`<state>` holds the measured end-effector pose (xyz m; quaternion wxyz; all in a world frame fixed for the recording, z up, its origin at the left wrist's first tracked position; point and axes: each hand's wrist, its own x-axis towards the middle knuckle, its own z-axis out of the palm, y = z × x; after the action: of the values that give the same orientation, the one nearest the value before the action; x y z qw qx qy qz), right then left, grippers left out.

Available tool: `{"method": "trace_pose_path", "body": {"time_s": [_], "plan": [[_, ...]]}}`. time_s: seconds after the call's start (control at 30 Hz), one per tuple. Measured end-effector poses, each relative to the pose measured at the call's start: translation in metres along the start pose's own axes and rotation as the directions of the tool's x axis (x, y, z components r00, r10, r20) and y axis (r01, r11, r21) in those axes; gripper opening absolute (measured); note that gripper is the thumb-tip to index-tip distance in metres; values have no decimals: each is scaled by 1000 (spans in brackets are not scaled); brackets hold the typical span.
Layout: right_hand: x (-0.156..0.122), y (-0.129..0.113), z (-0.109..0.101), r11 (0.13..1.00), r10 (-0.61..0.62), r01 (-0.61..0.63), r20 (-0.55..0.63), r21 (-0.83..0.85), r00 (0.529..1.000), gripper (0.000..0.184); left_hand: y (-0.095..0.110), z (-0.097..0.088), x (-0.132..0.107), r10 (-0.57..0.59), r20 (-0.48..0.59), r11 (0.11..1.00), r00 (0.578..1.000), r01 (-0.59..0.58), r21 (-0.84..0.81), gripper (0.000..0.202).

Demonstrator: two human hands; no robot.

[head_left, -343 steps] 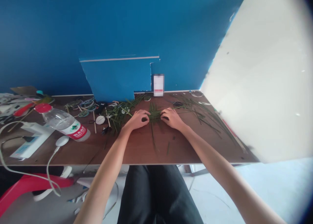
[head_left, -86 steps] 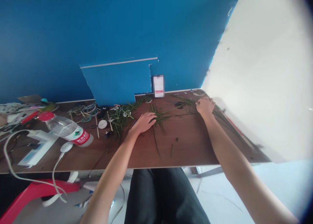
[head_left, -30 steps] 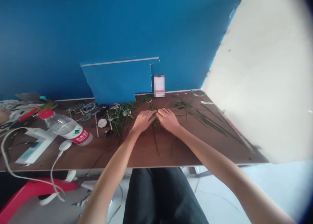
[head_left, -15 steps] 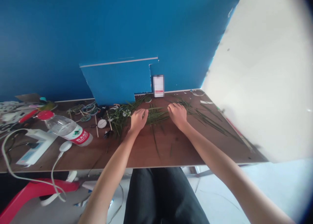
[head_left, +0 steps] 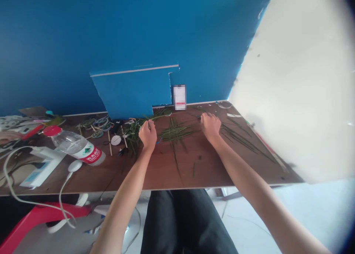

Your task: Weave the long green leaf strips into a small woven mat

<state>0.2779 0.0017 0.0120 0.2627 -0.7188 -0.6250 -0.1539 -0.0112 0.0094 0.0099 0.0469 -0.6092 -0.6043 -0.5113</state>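
A partly woven mat of long green leaf strips [head_left: 175, 131] lies on the brown table between my hands, loose ends sticking out. My left hand [head_left: 148, 136] is closed at the mat's left, beside a heap of leaf strips [head_left: 133, 135]. From its fingers a single leaf strip [head_left: 158, 117] arches toward the back of the table. My right hand [head_left: 211, 127] is closed right of the mat, fingertips pinched around the thin far end of what looks like the same strip. More loose leaf strips [head_left: 241, 139] lie right of that hand.
A water bottle [head_left: 79, 146] lies tilted by a white power strip [head_left: 41, 169] and cable at left. Another person's hand [head_left: 9, 136] rests at the far left. A phone [head_left: 180, 97] leans on the blue wall; a white wall [head_left: 299, 83] bounds the right.
My hands have moved apart, the left leftward and the right rightward, baring the woven mat between them. The strip now arches above it. Another person's hand has appeared at far left.
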Motion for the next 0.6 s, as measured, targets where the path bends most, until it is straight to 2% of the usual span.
{"method": "trace_pose_path", "body": {"time_s": [0.07, 0.17, 0.27, 0.37, 0.47, 0.53, 0.6], "plan": [[4, 8, -2, 996, 92, -92, -52, -9, 994, 32, -1, 1, 0, -4, -6, 1000, 1000, 4, -12, 39], [5, 13, -2, 983, 183, -185, -173, 2, 968, 51, -1, 2, -1, 38, 18, 998, 999, -37, -53, 35], [2, 7, 1, 982, 187, -185, -195, 24, 963, 66, -1, 4, -2, 95, 51, 990, 994, -89, -106, 34], [-2, -3, 4, 996, 82, -74, -149, 55, 985, 62, 0, 3, -2, 208, 104, 971, 973, -192, -142, 35], [-6, -16, 1, 989, -95, 110, -145, 98, 985, 58, 5, 0, -1, 379, 175, 924, 909, -359, -133, 34], [-11, -26, -4, 950, -271, 289, -153, 118, 950, 58, 10, -4, -2, 479, 226, 878, 848, -458, -141, 33], [-16, -36, -9, 869, -457, 477, -162, 127, 875, 58, 16, -7, -4, 550, 269, 835, 791, -524, -167, 32]]}}
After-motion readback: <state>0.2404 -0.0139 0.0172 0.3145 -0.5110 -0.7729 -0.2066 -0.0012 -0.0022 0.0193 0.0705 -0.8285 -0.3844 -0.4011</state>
